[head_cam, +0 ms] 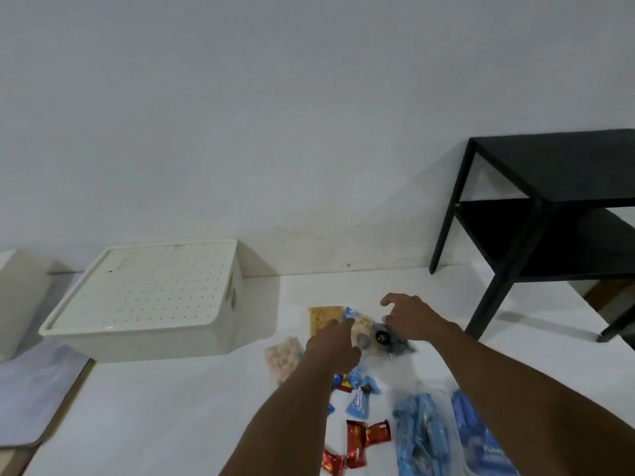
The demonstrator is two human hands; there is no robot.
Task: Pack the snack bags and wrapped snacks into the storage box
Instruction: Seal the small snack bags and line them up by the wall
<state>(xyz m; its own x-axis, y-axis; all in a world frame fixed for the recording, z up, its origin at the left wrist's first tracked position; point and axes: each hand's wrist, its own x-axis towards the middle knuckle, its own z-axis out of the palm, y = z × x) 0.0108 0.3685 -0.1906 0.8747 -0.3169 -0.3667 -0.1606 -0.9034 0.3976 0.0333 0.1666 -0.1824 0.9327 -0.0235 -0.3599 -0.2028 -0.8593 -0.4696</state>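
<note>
**A little blue snack is in the fingers, and the box has its lid on**

The left hand (331, 341) reaches out and pinches a small blue snack (351, 314) at its fingertips. The snack is shiny, with white letters on it. The right hand (409, 317) is spread, with the fingers a bit bent, just over a clear bag (388, 341) that has dark round things inside. I cannot tell if it touches the bag.

The storage box (147, 334) is white and sits to the left of the hands, near the wall. Its lid (151, 286) is on and has rows of tiny dots.

More snacks lie on the white surface (171, 424). A yellow bag (324, 317) is just past the left hand. A pink bag (283, 355) lies beside the left wrist. Closer in are more blue snacks (359, 401), some red snacks (357, 438) and two big blue bags (419, 434). A black table (549, 201) stands on the right.
</note>
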